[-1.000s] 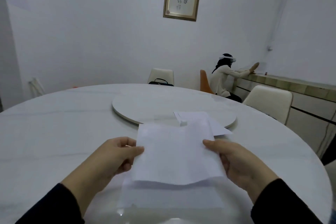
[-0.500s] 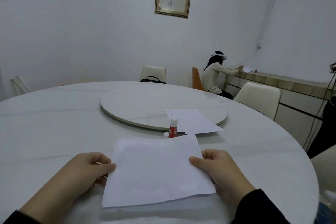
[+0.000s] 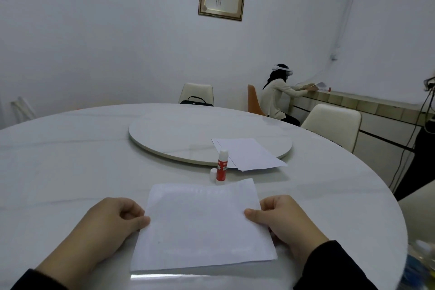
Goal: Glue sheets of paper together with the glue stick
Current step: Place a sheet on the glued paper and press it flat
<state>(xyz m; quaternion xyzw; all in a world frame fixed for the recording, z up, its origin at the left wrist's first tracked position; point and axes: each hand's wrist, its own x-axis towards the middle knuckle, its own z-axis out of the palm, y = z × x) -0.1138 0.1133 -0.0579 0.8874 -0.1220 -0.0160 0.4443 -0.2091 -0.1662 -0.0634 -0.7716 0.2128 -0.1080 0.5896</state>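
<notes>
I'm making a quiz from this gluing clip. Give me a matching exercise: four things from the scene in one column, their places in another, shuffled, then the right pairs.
Things:
1. glue stick
2. held sheet
3. spare sheets
4. black handbag

Places:
A. on a chair behind the table
B. between the left hand and right hand
C. partly on the turntable, overhanging its edge
D. upright on the table, just beyond the held sheet

Pairs: 1-D, 2-B, 3-C, 4-A
</notes>
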